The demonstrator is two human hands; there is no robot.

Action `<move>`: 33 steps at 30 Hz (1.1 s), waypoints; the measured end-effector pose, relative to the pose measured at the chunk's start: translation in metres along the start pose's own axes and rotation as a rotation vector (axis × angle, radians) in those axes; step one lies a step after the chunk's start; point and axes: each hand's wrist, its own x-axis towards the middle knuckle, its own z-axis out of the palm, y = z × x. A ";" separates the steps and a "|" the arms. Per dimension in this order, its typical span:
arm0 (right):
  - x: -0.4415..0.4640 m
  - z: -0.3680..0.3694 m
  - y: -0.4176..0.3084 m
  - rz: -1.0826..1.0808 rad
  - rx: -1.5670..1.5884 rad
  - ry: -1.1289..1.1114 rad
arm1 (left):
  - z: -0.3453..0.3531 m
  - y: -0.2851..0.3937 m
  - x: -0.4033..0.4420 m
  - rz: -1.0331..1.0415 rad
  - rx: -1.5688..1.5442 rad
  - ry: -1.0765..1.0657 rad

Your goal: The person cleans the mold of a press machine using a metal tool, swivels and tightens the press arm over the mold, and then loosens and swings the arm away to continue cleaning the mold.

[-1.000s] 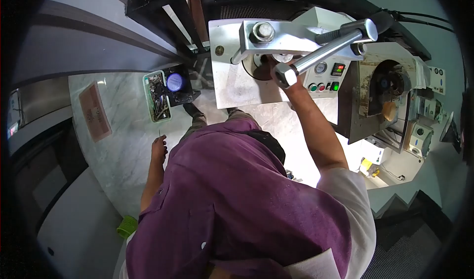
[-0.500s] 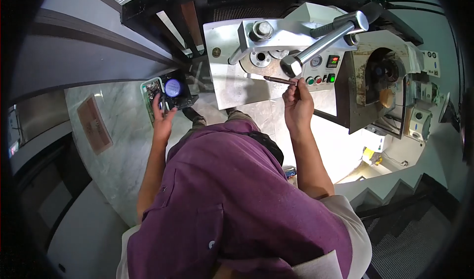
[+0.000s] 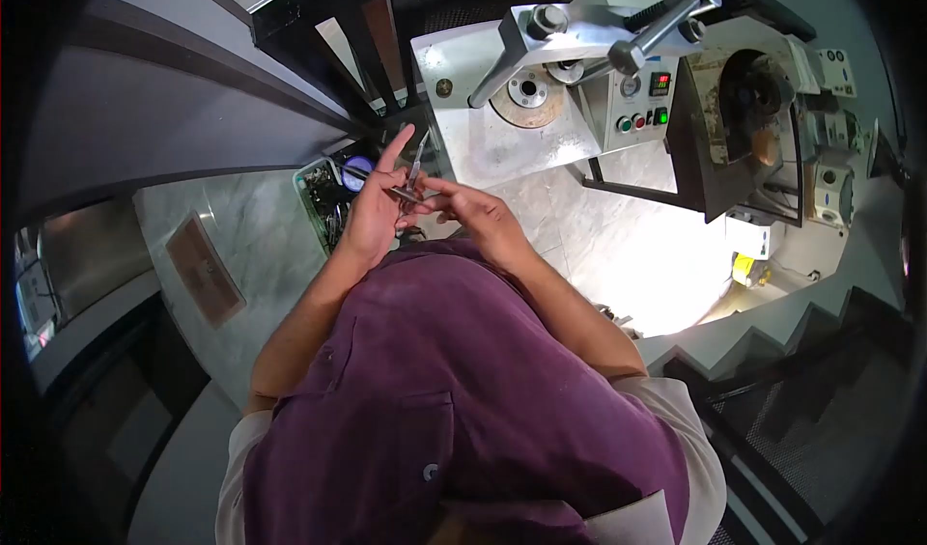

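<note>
My left hand (image 3: 369, 219) and my right hand (image 3: 483, 222) are close together in front of my apron. My left hand's index finger points up, while its other fingers are curled at a slim silver tool (image 3: 416, 167) standing nearly upright, which looks like tweezers. My right hand's fingertips pinch a thin dark rod-like tool (image 3: 404, 195) that crosses the silver one. Which fingers bear on which tool is partly hidden. Just left of my left hand are a round container with a blue-purple lid (image 3: 356, 170) and a green-rimmed basket (image 3: 311, 195) of small metal pieces.
Ahead stands a white machine bench (image 3: 483, 154) with a round metal fitting (image 3: 528, 89) and a heavy clamp bar (image 3: 589, 41) above it. A control panel (image 3: 645, 120) shows a lit green switch. Farther right is a rusty-mouthed chamber (image 3: 724, 111). A brown mat (image 3: 205, 267) lies left.
My right hand has moved left from the machine bench with the dark tool. My left hand has come up and right from the basket; both hands now meet, with a silver tool between them.
</note>
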 end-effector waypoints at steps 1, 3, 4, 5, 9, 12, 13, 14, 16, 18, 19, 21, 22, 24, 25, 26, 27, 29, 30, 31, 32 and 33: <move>-0.001 -0.002 0.010 -0.007 0.005 0.008 | -0.004 0.002 -0.002 0.034 -0.092 -0.028; -0.002 -0.006 0.025 0.009 0.059 0.111 | -0.013 0.005 -0.005 0.008 -0.133 -0.105; -0.002 0.002 0.021 -0.049 -0.063 0.197 | -0.013 0.006 -0.006 -0.005 -0.171 -0.148; -0.003 0.009 0.021 -0.057 -0.063 0.206 | -0.013 0.007 -0.007 -0.020 -0.207 -0.192; 0.000 0.023 0.026 -0.169 -0.353 0.412 | -0.017 0.002 -0.009 -0.051 -0.252 -0.221; 0.003 0.032 0.031 -0.195 -0.305 0.450 | -0.018 0.004 -0.010 -0.034 -0.226 -0.243; 0.004 0.034 0.032 -0.201 -0.206 0.446 | -0.017 0.005 -0.010 -0.019 -0.204 -0.227; 0.004 0.035 0.031 -0.203 -0.212 0.449 | -0.018 0.003 -0.009 -0.018 -0.207 -0.233; 0.004 0.036 0.026 0.010 -0.280 0.337 | -0.025 -0.004 -0.003 -0.024 -0.222 -0.148; 0.007 0.038 0.029 0.074 -0.344 0.272 | -0.033 -0.012 0.001 -0.066 -0.308 -0.202; 0.009 0.038 0.028 0.138 -0.399 0.204 | -0.035 -0.014 0.002 -0.111 -0.387 -0.251; 0.011 0.036 0.018 0.190 -0.384 0.191 | -0.033 -0.017 0.004 -0.086 -0.392 -0.240; 0.013 0.031 0.017 0.203 -0.321 0.172 | -0.029 -0.017 0.005 -0.035 -0.420 -0.198; 0.015 0.020 0.019 0.221 -0.260 0.145 | -0.028 -0.019 0.011 0.022 -0.491 -0.190; 0.015 0.013 0.020 0.122 -0.255 0.188 | -0.026 -0.018 0.014 0.028 -0.494 -0.186; 0.015 0.006 0.019 0.022 -0.249 0.230 | -0.023 -0.017 0.016 0.029 -0.472 -0.149; 0.015 0.000 0.018 0.026 -0.250 0.226 | -0.018 -0.017 0.019 0.028 -0.451 -0.114; 0.018 -0.012 0.009 0.042 0.095 0.333 | -0.008 -0.018 0.021 0.043 -0.380 -0.096; 0.021 -0.013 0.007 0.084 0.326 0.365 | -0.003 -0.018 0.022 0.035 -0.382 -0.135; 0.023 -0.015 0.002 0.090 0.327 0.371 | 0.002 -0.020 0.024 0.025 -0.384 -0.175; 0.026 -0.019 -0.003 0.090 0.478 0.316 | 0.003 -0.024 0.027 0.010 -0.362 -0.228; 0.029 -0.023 -0.006 0.089 0.628 0.257 | 0.008 -0.024 0.028 0.007 -0.365 -0.224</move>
